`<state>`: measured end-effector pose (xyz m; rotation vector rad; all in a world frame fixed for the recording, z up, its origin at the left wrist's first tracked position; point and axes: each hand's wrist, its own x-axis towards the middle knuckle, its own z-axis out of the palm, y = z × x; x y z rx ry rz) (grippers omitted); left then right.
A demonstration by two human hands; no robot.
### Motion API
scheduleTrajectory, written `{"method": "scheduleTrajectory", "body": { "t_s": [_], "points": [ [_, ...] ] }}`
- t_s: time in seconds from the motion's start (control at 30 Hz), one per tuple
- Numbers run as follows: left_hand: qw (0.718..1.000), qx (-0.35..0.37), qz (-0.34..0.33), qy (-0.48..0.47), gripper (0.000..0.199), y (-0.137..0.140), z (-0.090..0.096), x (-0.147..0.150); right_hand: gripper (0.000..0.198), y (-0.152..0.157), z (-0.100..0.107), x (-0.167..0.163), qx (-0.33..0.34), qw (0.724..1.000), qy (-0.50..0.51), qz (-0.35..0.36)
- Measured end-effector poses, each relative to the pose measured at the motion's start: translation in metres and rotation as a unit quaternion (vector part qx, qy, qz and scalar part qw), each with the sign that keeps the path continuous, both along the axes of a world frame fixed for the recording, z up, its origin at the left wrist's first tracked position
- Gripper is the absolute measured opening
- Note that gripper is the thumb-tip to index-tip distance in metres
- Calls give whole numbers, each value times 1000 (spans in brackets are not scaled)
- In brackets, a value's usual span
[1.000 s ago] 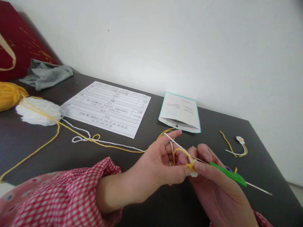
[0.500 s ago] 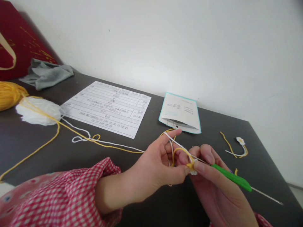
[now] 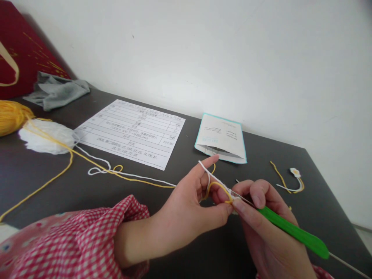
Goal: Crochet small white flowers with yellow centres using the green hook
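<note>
Between thumb and fingers, my left hand (image 3: 197, 209) pinches a small white and yellow crochet piece (image 3: 234, 200), mostly covered by fingertips. White yarn (image 3: 209, 171) runs over its raised index finger down to the piece, and a yellow strand (image 3: 216, 184) loops beside it. My right hand (image 3: 270, 221) is closed on a crochet hook (image 3: 295, 232) with a green handle and thin metal shaft. The hook's tip end is at the white yarn by the piece; whether it sits inside a loop I cannot tell.
A yellow yarn skein (image 3: 13, 118) and a white one (image 3: 48, 135) lie left, their strands trailing across the dark table (image 3: 95, 193). A printed sheet (image 3: 130, 133) and an opened packet (image 3: 219, 135) lie behind my hands. Right, a small crocheted flower (image 3: 295, 172) has loose tails.
The hook has shifted down and right, its green handle farther from the crochet piece. My right fingers have lifted slightly, and my left index finger has moved slightly left.
</note>
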<state>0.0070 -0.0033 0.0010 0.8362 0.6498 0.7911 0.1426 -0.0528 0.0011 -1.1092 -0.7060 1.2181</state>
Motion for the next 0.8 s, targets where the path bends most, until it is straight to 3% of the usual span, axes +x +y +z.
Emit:
{"method": "scheduleTrajectory", "body": {
  "t_s": [0.23, 0.37, 0.57, 0.8],
  "points": [
    [995, -89, -5, -44, 74, 4, 0, -2, 33, 0, 1, -5, -8, 999, -6, -36],
    [991, -116, 1, -64, 75, 3, 1, -2, 31, 1, 4, -6, -16, 1000, 17, -16],
    [989, -130, 0, -75, 85, 3, 3, -3, 30, 1, 4, -4, -29, 999, 26, 0],
    [989, -122, 4, -87, 81, 3, 3, -4, 30, 2, 3, -3, -20, 1000, 19, 6]
  ]
}}
